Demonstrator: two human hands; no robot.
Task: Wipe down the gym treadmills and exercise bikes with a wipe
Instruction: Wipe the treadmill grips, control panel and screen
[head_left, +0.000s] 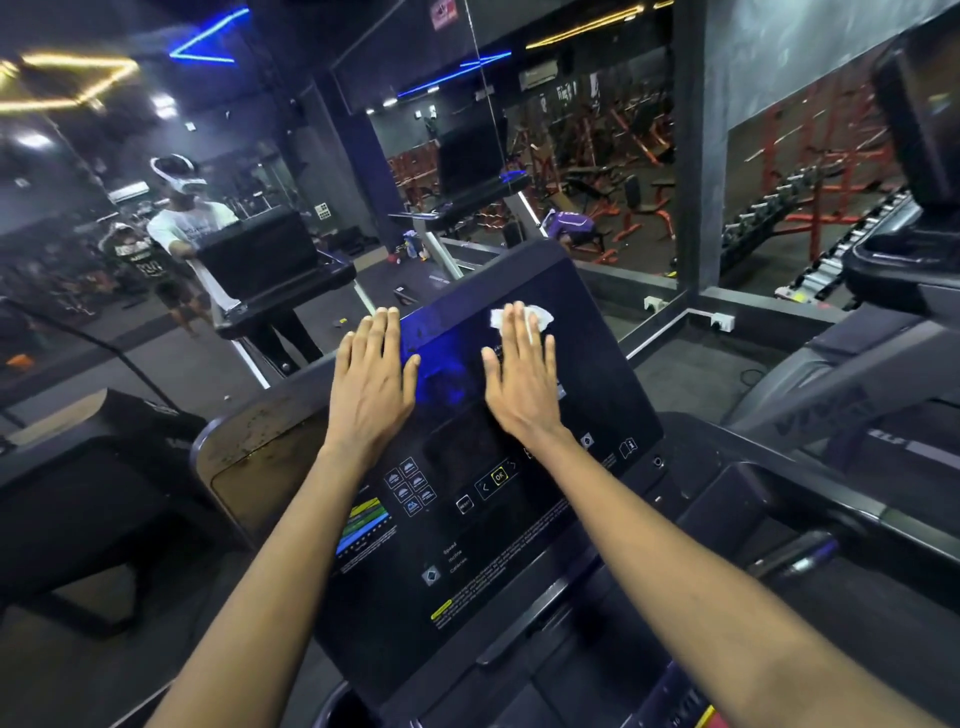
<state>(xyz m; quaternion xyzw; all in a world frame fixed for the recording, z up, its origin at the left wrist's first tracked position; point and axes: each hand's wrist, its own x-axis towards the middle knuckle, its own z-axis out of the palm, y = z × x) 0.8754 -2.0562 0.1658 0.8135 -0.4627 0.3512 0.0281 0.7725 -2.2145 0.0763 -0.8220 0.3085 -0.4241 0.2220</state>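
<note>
A black treadmill console (467, 519) fills the middle of the head view, its dark screen tilted up toward me. My right hand (522, 376) lies flat with straight fingers on the upper screen, pressing a white wipe (540, 316) whose crumpled edge shows beyond the fingertips. My left hand (374, 371) rests flat and open on the console's upper left edge, holding nothing. Button icons and an OK key (498, 475) sit below the hands.
A wall mirror (208, 208) ahead reflects me and another person. A neighbouring treadmill (883, 415) stands close on the right, and another machine's dark frame (78, 493) on the left. Dumbbell racks (810, 228) show in the far right mirror.
</note>
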